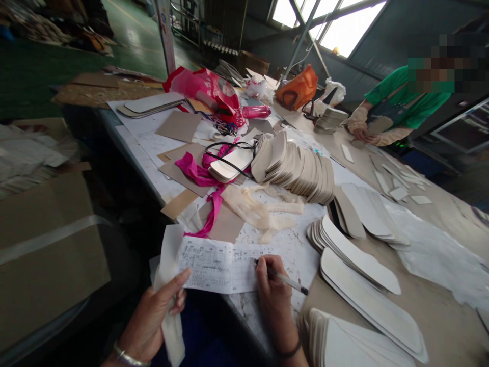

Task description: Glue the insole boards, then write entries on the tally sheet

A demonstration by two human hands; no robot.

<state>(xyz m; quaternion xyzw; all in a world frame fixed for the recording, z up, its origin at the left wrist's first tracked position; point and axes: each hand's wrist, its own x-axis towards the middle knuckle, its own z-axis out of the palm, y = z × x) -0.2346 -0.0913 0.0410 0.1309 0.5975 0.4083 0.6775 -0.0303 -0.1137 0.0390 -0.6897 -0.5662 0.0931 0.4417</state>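
Note:
My right hand [272, 293] grips a pen [284, 278], its tip resting on a ruled, handwritten sheet [214, 265] at the near table edge. My left hand [155, 316] is closed around the folded left end of that sheet, thumb on top, with a metal bracelet at the wrist. Stacks of white shoe insoles [359, 260] lie just right of my right hand. A pair of thin beige gloves [260, 209] lies beyond the sheet.
A fanned pile of beige insoles [298, 168], pink ribbon [198, 176], cardboard pieces and a red plastic bag [206, 92] crowd the table [439, 311]. A person in a green top [405, 102] handles insoles at the far right. A cardboard box [46, 250] stands at my left.

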